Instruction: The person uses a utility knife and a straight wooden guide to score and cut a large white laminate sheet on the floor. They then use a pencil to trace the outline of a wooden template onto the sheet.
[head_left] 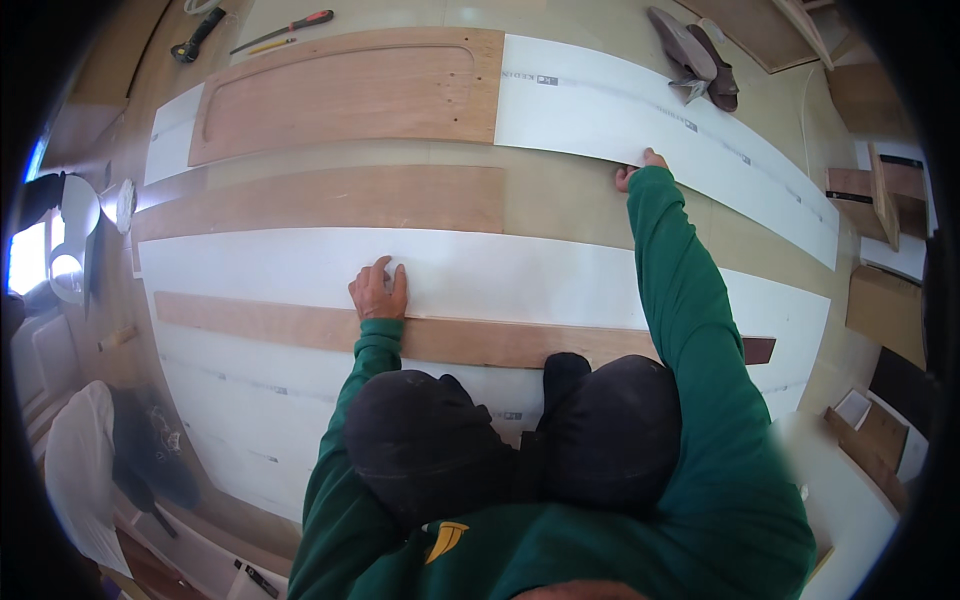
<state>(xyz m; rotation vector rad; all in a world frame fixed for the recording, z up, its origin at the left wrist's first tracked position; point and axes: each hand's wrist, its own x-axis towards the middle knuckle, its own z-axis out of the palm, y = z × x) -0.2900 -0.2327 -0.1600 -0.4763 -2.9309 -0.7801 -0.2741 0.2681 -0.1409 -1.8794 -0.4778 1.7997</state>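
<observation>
My left hand (378,290) rests on a wide white panel (480,265) in front of my knees, its fingers apart and slightly bent. Just below that hand, a long narrow wooden strip (480,343) lies across the panel. Farther off to the right, my right hand (641,171) is closed on the near edge of a long white board (600,100), and some of its fingers are hidden. A wooden panel with a rounded grooved outline (340,95) lies on that board's left part. Between the two white pieces is a plain wooden board (340,197).
A red-handled screwdriver (285,30), a yellow pencil (271,45) and a black tool (197,37) lie at the far left. Brown slippers (700,60) are at the far right. Cardboard boxes (887,312) and wood pieces (880,195) line the right side. A white bag (80,470) is at left.
</observation>
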